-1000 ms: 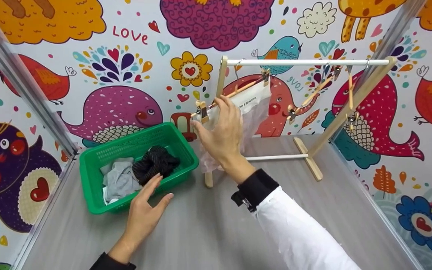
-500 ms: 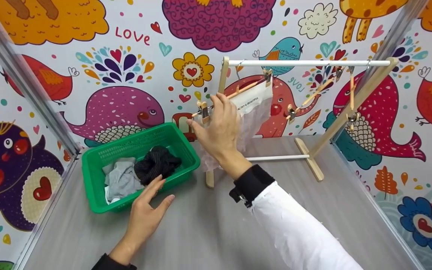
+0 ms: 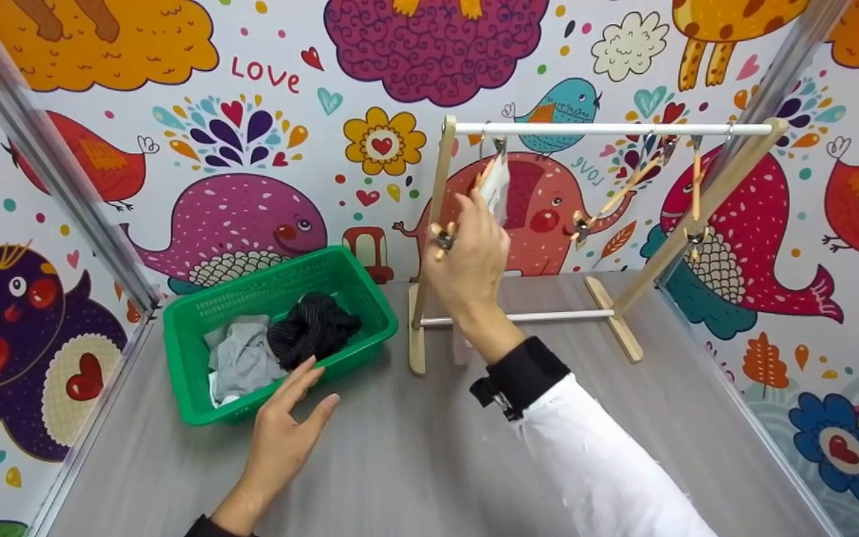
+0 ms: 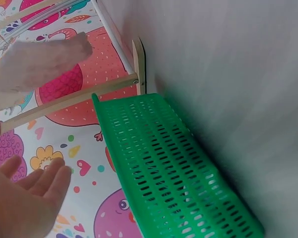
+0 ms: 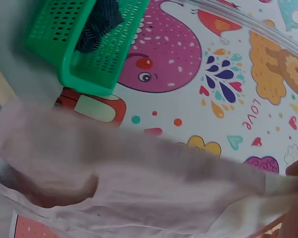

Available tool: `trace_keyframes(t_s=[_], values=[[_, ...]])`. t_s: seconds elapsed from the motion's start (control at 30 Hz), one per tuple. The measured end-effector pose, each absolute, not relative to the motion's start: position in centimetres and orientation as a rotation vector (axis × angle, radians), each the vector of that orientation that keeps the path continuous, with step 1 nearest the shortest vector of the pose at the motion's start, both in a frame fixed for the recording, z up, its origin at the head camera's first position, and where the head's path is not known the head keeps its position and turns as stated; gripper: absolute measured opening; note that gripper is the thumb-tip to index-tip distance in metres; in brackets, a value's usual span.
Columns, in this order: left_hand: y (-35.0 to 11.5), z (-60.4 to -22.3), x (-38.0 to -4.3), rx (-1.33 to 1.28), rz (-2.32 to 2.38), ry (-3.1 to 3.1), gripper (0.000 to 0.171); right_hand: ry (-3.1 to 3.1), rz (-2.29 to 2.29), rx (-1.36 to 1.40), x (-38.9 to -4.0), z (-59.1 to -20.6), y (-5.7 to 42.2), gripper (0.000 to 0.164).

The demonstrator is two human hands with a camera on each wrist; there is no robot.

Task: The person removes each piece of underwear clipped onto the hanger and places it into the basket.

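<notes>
My right hand (image 3: pixel 474 272) is raised at the rack's left end, its fingers straight and touching a wooden clip hanger (image 3: pixel 486 173). A pale pink garment (image 3: pixel 495 190) with a white top band hangs from that hanger, mostly hidden behind the hand. The hanger's near metal clip (image 3: pixel 443 237) sticks out left of the hand. In the right wrist view the garment (image 5: pixel 154 183) spans the picture, blurred, with a curved opening. My left hand (image 3: pixel 284 436) hovers with relaxed fingers before the green basket (image 3: pixel 176 373), holding nothing.
Inside the basket lie a grey garment (image 3: pixel 243 358) and a black striped garment (image 3: pixel 314 328). The rack's white rail (image 3: pixel 608 129) carries two more clip hangers, a middle hanger (image 3: pixel 627 186) and a right hanger (image 3: pixel 696 186). A patterned wall stands close behind.
The hanger with the pink garment has swung round, its near clip moving to the right and nearer. My right hand has shifted slightly right with it. The left hand has barely moved.
</notes>
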State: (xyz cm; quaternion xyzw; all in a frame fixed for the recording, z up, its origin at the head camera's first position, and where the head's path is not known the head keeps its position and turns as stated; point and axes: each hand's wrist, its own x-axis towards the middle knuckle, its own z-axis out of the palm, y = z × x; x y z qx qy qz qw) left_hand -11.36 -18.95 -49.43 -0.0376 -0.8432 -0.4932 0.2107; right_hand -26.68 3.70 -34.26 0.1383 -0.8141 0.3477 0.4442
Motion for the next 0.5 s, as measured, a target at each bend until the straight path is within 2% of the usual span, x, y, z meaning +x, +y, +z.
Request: trace_keyframes(t_s=[0.1, 0.23, 0.5], values=[[-18.9, -49.4, -11.3, -0.103, -1.367, -2.354, 0.049, -2.056, 0.934, 0.271, -26.3, -34.1, 5.3, 0.045], [-19.0, -49.4, -11.2, -0.090, -1.388, -2.358, 0.051, -2.086, 0.998, 0.201, -26.2, -34.0, 7.3, 0.037], [-19.2, -49.6, -11.1, -0.056, -1.412, -2.378, 0.051, -1.905, 1.075, 0.305, -26.8, -34.4, 10.0, 0.031]])
